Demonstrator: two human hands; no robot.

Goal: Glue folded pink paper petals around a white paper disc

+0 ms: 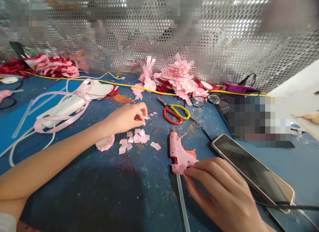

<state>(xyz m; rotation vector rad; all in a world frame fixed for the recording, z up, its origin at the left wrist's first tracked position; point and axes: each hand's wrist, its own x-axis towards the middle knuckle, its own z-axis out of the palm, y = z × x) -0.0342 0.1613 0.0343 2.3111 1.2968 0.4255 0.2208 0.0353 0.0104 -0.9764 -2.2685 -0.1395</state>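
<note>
Right hand (224, 187): pinching the handle of the pink glue gun (175, 147), at ten o'clock
Left hand (127, 117): fingers curled at tiny scraps (151, 114); cannot tell whether gripping any
Pink squares (136, 138): five o'clock from left hand
Scissors (167, 106): twelve o'clock from glue gun

Craft workshop: glue gun (175, 146), scissors (169, 107)

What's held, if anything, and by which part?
Right hand holds the pink glue gun by its handle; whether the left hand holds anything is unclear.
</note>
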